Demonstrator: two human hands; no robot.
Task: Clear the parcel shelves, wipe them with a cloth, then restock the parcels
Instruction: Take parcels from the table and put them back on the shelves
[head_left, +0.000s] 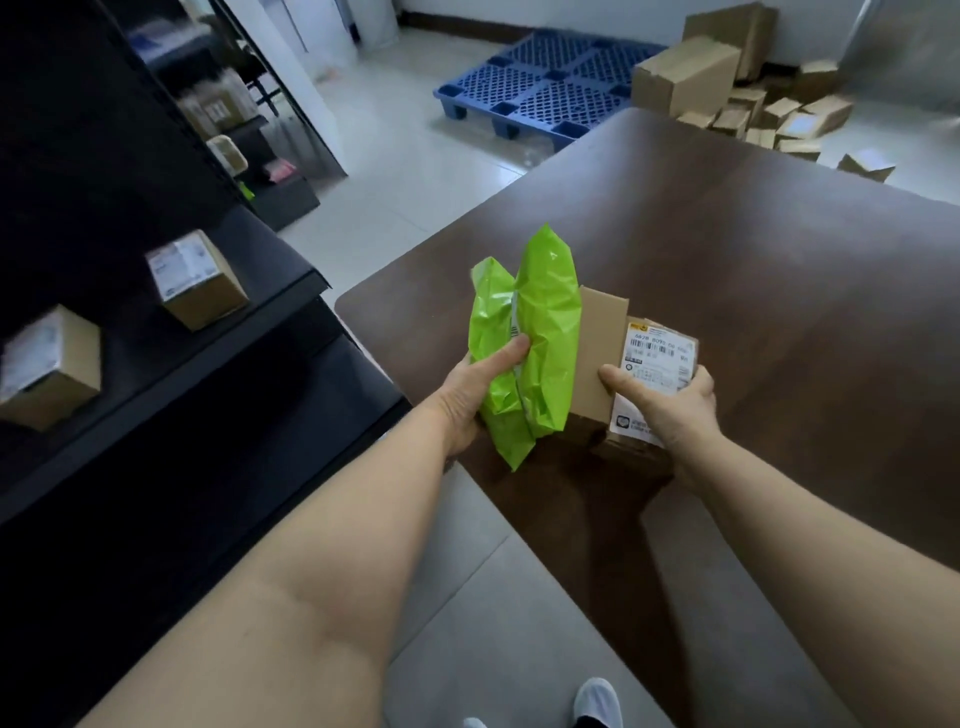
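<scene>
Head: left hand (467, 400) holds green bags (540, 322); right hand (670, 400), seemingly boxes (597, 353).

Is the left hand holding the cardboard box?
No, the left hand grips the green bags, while the right hand holds the cardboard box.

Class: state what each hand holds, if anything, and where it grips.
The left hand grips the green mailer bags around their lower half; right hand grips the labelled cardboard box at its near end, thumb on top.
</scene>
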